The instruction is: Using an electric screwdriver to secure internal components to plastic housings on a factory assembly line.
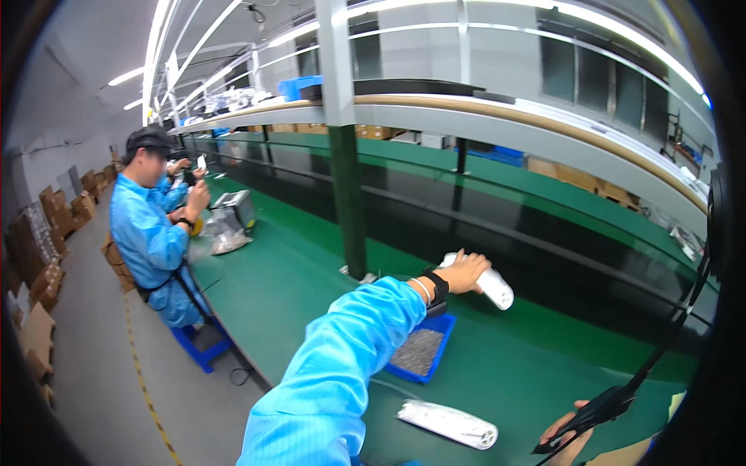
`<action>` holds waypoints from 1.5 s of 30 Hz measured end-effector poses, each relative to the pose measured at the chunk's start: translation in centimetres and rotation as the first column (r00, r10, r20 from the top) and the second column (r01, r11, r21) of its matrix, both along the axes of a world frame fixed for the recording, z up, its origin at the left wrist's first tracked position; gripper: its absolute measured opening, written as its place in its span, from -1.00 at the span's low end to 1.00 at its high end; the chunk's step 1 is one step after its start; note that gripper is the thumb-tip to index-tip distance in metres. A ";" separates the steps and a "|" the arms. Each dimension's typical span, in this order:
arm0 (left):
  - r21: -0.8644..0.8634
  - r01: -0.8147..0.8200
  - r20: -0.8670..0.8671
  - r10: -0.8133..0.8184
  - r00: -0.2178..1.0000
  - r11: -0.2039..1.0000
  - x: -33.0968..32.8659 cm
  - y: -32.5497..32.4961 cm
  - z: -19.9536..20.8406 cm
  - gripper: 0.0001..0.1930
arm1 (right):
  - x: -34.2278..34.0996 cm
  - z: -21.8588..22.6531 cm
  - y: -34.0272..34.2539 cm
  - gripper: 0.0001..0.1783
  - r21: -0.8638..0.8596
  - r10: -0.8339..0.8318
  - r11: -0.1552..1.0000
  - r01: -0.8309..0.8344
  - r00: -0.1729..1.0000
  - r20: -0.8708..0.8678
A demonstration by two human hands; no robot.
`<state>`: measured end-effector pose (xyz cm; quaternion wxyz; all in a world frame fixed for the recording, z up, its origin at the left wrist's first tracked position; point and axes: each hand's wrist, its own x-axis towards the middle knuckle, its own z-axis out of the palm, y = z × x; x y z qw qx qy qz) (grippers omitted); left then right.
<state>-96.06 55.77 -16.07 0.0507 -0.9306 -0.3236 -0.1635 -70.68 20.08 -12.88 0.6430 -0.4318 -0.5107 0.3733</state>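
My left arm, in a blue sleeve, reaches far out over the green bench. My left hand (466, 273) is closed round a white elongated housing (497, 290), held above the bench by the dark belt. A second white elongated housing (448, 424) lies on the bench nearer to me, its rounded end to the right. Between them stands a blue tray (444, 342) of small grey metal pieces, partly covered by my left wrist. At the lower right my right hand (573, 444) is wrapped round a black corded tool (602, 412), which hides part of the fingers.
A steel post (347, 194) rises from the bench left of my hand. A long shelf (497, 109) runs above the dark conveyor belt (435, 202). To the left a co-worker (151, 225) in blue works at the bench, near a plastic bag (229, 239). Cardboard (622, 454) lies at lower right.
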 end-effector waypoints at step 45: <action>-0.419 0.394 0.573 -0.099 0.814 0.818 0.7 -27.6 2.0 -0.88 | -6.2 1.6 3.6 -0.19 0.273 0.214 0.953 -0.129 0.927 -0.308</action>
